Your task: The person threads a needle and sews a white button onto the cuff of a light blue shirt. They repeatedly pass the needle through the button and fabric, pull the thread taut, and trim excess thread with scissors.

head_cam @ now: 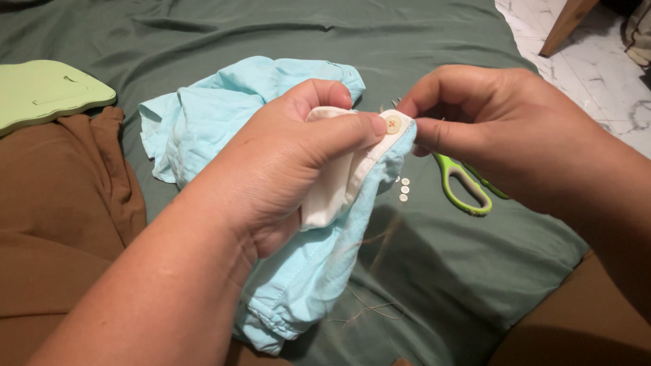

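My left hand (pixel 285 163) grips a light blue garment (pixel 224 102) with a white lining (pixel 332 190), thumb pressing a small cream button (pixel 392 124) against its folded edge. My right hand (pixel 488 129) is right beside that button, fingertips pinched together at the fabric edge; whether it pinches a needle is too small to tell. A thin thread (pixel 369 308) trails from the garment onto the green cloth below.
Green-handled scissors (pixel 464 186) lie on the green sheet (pixel 420 41) under my right hand, with three loose small buttons (pixel 404 190) beside them. A pale green board (pixel 41 91) rests at the far left on brown fabric (pixel 61 196). Tiled floor (pixel 597 61) lies at top right.
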